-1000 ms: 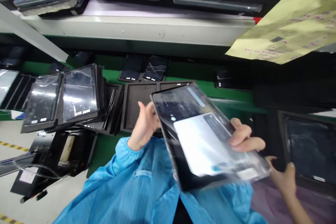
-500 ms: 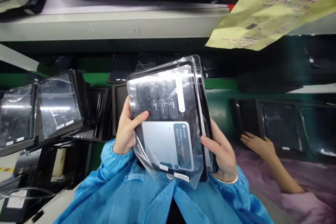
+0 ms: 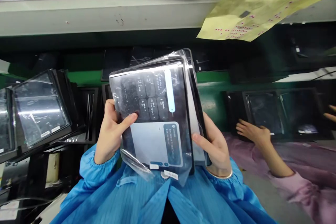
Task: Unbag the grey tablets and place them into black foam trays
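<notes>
The green bench (image 3: 215,91) runs across the view, loaded with dark trays. On the left a leaning stack of bagged trays (image 3: 39,112) catches the light, and on the right a co-worker's hand (image 3: 253,131) in a pink sleeve rests on another tray (image 3: 273,112). A yellow sheet (image 3: 262,3) dotted with red marks hangs overhead.

At the centre, held upright and tilted slightly towards the camera between bench and chest, is the bagged tablet (image 3: 154,115) — a dark slab inside a clear plastic bag, with a printed film on its face and small white labels near the bottom edge. A second dark slab seems to sit close behind it; how many there are I cannot tell.

The left hand (image 3: 110,136) is closed on the left edge, thumb (image 3: 130,119) pressed flat on the front and the other fingers hidden behind. The right hand (image 3: 215,147) is closed on the right edge lower down, fingers curled round to the front.

To handle this well — judging from the loose, wrinkled bag — the grip should bear on the rigid edges rather than the slippery film, with both hands kept opposite each other so the slab cannot slide inside its bag. The loose bag corner (image 3: 133,162) at bottom left should stay clear of snags.
</notes>
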Demonstrator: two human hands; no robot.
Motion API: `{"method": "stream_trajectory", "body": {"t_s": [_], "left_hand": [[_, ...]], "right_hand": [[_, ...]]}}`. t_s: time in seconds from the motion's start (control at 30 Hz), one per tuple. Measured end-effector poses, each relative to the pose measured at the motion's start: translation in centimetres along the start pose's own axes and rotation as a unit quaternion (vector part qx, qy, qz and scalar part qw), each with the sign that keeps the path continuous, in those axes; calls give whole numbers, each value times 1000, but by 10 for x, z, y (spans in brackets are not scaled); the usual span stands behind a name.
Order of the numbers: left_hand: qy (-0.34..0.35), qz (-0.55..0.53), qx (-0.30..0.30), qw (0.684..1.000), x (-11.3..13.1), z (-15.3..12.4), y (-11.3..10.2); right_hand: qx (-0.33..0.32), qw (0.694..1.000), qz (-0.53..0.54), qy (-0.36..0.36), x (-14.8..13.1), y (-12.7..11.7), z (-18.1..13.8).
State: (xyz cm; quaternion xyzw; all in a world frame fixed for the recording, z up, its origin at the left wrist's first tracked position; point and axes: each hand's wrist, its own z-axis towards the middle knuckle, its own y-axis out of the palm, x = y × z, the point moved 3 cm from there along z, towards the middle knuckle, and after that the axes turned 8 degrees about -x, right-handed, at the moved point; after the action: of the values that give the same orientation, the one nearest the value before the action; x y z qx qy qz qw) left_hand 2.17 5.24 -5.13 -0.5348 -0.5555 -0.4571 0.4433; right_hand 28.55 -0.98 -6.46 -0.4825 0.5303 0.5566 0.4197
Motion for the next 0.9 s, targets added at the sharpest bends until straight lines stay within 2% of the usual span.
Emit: {"method": "stream_trajectory", "body": {"t_s": [0.07, 0.17, 0.27, 0.37, 0.47, 0.6, 0.67, 0.77, 0.9], "left_hand": [[-17, 11, 7, 1000, -8, 8, -19], [-46, 39, 36, 998, -30, 22, -63], [-85, 67, 65, 992, -68, 41, -111], [-95, 85, 96, 987, -111, 65, -141], [-83, 120, 95, 985, -142, 88, -150], [-45, 216, 92, 971, -160, 101, -150], [-22, 273, 92, 958, -165, 96, -146], [8, 342, 91, 935, -175, 78, -134], [30, 423, 127, 896, -191, 54, -133]], "right_hand": [[16, 1000, -21, 14, 13, -11, 7], [61, 995, -36, 72, 55, -39, 22], [106, 984, -38, 138, 112, -64, 40], [104, 981, -51, 158, 163, -70, 63], [77, 983, -85, 144, 192, -61, 88], [45, 979, -175, 95, 188, -57, 108], [46, 971, -225, 66, 177, -63, 105], [87, 953, -284, 60, 173, -76, 91], [121, 939, -296, 124, 204, -88, 81]]}}
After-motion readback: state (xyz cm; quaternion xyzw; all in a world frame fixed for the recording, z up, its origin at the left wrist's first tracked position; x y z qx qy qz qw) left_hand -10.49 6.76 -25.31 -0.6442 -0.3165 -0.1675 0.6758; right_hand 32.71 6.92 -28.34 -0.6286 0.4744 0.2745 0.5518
